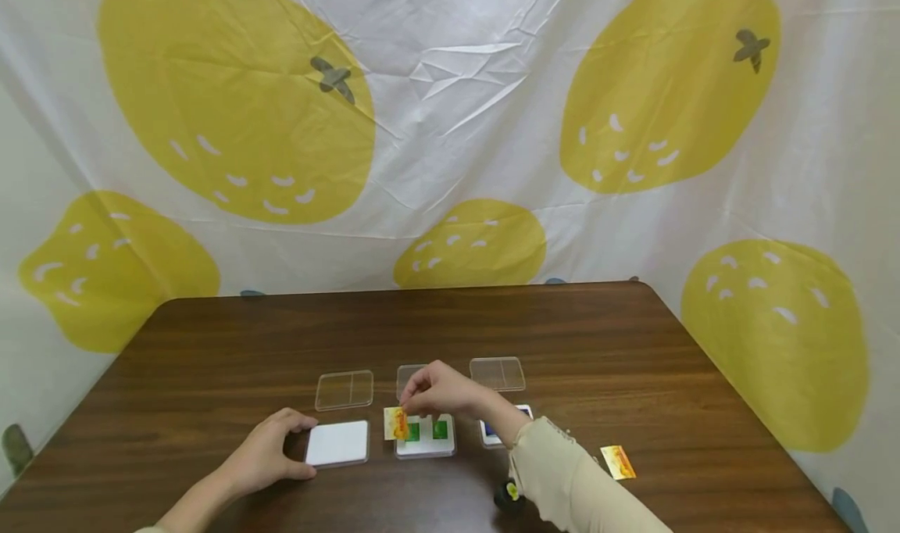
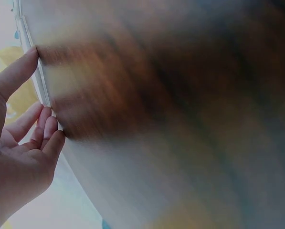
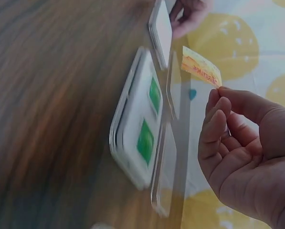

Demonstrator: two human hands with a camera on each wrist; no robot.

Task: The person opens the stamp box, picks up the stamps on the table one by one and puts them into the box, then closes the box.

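Observation:
My right hand (image 1: 446, 391) pinches a small yellow-and-orange printed paper piece (image 1: 396, 423) by one edge, between thumb and fingertips. In the right wrist view this paper piece (image 3: 201, 67) sticks out from the fingertips, above and apart from a flat white case (image 3: 132, 124) bearing two green squares (image 3: 145, 142). At the left, my left hand (image 1: 267, 451) holds a plain white case (image 1: 337, 443) by its left side, thumb at the near corner and fingers at the far one. The left wrist view shows these fingers (image 2: 49, 126) along a thin edge.
Three clear lids (image 1: 344, 390) lie in a row behind the cases. A third case (image 1: 490, 439) with blue on it is partly hidden by my right forearm. Another yellow-orange paper piece (image 1: 619, 463) lies at the right. A small black object (image 1: 508, 498) shows beside the sleeve.

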